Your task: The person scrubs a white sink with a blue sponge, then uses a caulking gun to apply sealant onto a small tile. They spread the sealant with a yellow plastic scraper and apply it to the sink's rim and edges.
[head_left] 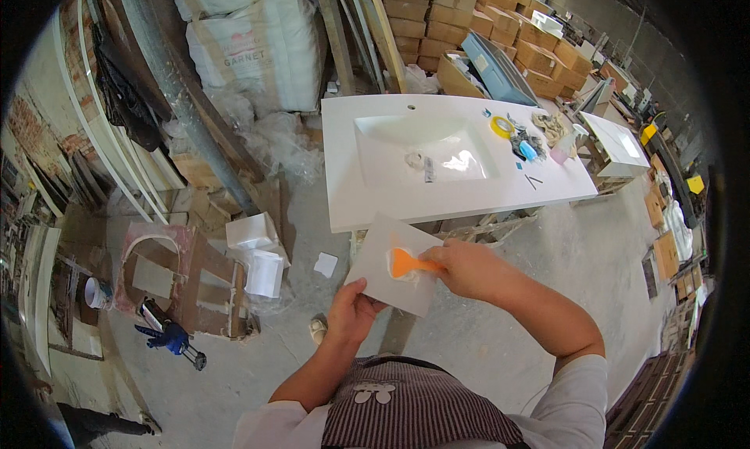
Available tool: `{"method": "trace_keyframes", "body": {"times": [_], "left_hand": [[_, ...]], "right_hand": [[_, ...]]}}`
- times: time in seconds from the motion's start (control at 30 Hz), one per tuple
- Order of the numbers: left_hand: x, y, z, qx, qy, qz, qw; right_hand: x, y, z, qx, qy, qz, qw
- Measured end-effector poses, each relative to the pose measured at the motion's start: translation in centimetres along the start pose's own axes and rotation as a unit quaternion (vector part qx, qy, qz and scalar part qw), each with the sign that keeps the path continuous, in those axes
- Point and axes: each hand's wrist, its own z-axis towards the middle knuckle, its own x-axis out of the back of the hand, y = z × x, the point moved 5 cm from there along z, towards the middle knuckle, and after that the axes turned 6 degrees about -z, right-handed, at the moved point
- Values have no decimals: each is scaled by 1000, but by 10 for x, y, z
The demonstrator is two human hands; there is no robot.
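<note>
My left hand [351, 311] grips the lower left edge of a flat whitish square board [376, 281], its thumb on top and the other fingers underneath. In my right hand [469, 268] is an orange plastic spatula [405, 262]. Its wide blade rests on a patch of white paste in the middle of the board. Just beyond the board stands a white washbasin countertop [341, 171] with a rectangular sunken bowl and a round hole near its back edge. A small label lies by the drain.
On the countertop's right lie a yellow tape roll [501, 126], a pink spray bottle [562, 148], and crumpled rags. A caulking gun [173, 338] and a wooden frame [133, 273] are at left. Cardboard boxes [449, 19] and a big white sack [258, 54] stand behind.
</note>
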Motion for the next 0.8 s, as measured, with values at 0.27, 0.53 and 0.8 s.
{"method": "trace_keyframes", "body": {"times": [0.27, 0.53, 0.8], "left_hand": [[4, 9, -3, -97, 31, 8, 995], [-1, 9, -8, -183, 21, 58, 981], [-7, 7, -13, -93, 7, 164, 982]], "right_hand": [[-43, 34, -17, -107, 19, 314, 943], [-135, 32, -28, -216, -34, 708, 672], [-78, 78, -3, -195, -74, 505, 837]]}}
